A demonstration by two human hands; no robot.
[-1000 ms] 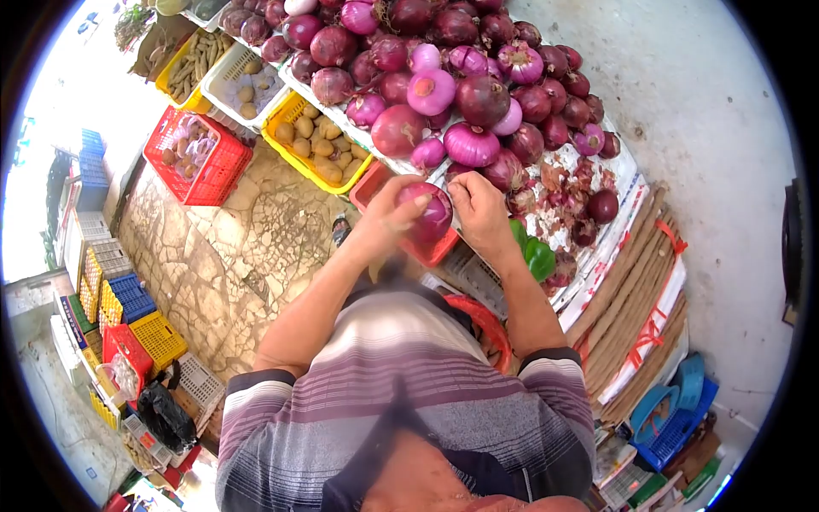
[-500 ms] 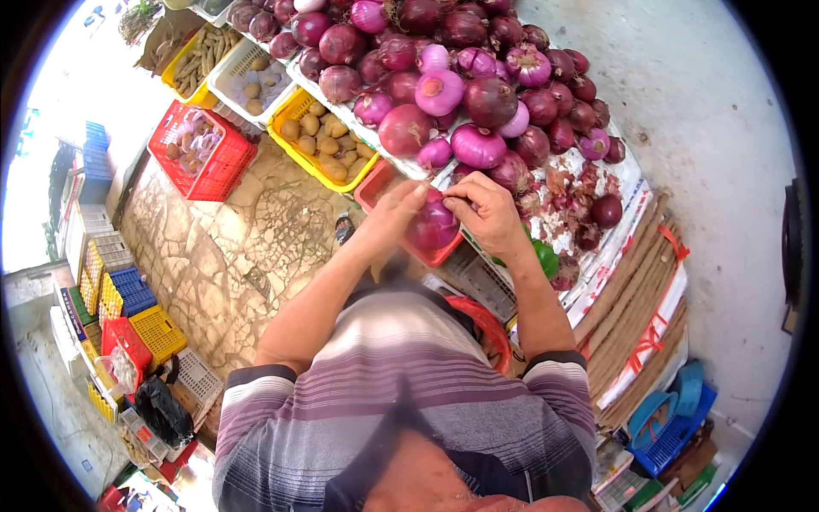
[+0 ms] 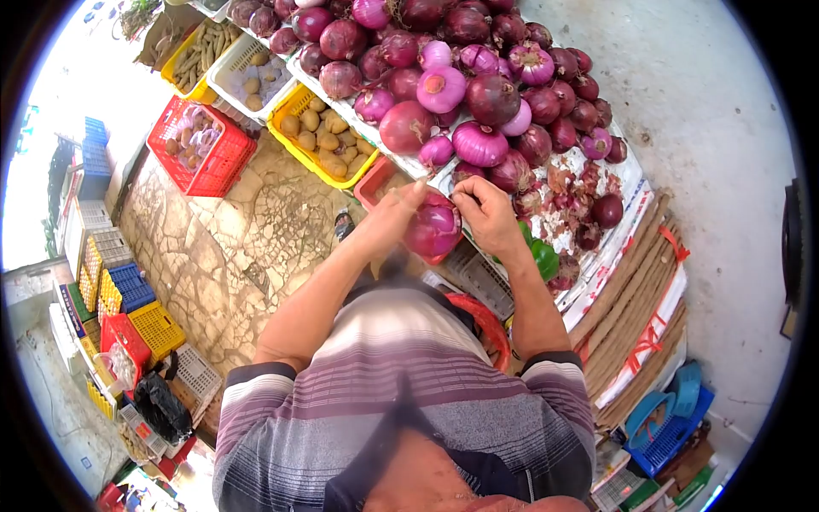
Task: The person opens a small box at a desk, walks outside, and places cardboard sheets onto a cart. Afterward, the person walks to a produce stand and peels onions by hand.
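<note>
A purple-red onion (image 3: 433, 230) is held in front of my body, over a red crate (image 3: 375, 181). My left hand (image 3: 392, 220) is closed around the onion's left side. At its upper right edge, the fingertips of my right hand (image 3: 486, 213) are pinched together; whatever lies between them is too small to make out. Just beyond both hands rises a big heap of red onions (image 3: 478, 143), some dark and dry-skinned, others bright and glossy. Loose onion skins (image 3: 563, 192) lie to the right of the heap. A green pepper (image 3: 543, 256) shows beside my right wrist.
Potatoes fill a yellow crate (image 3: 283, 136) on the left, near a white crate (image 3: 220, 85) and a red basket (image 3: 213, 175). Long brown roots (image 3: 627, 294) tied with red ribbon lie at right. A red bag (image 3: 482, 324) sits close to my body. Stacked crates (image 3: 158, 333) line the far left.
My right hand has shifted slightly right and down, its fingertips drawing off the onion's top toward its edge. More of the onion's glossy surface shows. My left hand keeps its hold.
</note>
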